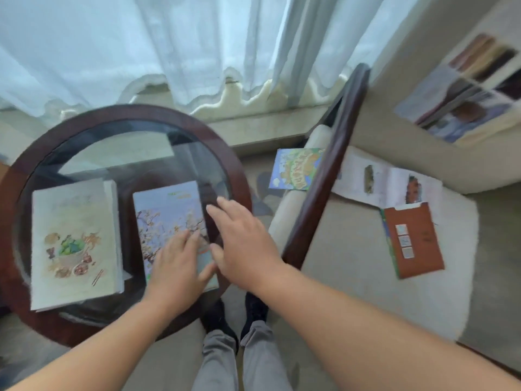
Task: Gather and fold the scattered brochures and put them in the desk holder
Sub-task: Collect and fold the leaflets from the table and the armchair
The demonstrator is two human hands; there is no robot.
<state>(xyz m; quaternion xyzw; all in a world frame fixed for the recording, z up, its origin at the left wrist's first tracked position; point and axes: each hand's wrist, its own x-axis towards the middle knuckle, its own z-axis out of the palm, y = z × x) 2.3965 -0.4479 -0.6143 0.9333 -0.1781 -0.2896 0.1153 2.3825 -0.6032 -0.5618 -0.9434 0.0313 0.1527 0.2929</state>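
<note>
A round glass table (135, 112) with a dark wooden rim stands before the person. At its nine o'clock lies a cream brochure (76, 244) with a food drawing. A blossom brochure (169, 213) lies near the centre, with a strip of glass between the two. The left hand (177, 266) presses flat on the blossom brochure's near corner, fingers straight. The right hand (242, 244) is over that brochure's right edge, by the rim's four o'clock, fingers straight and spread, gripping nothing. I cannot tell whether it touches.

Carpet shows between the rim and the chair arm (329, 176). At three o'clock, a brown brochure (414, 241) and an unfolded white brochure (386, 179) lie on the chair seat (352, 292). A map brochure (296, 169) lies just left of the arm. All the lettering is too blurred to read.
</note>
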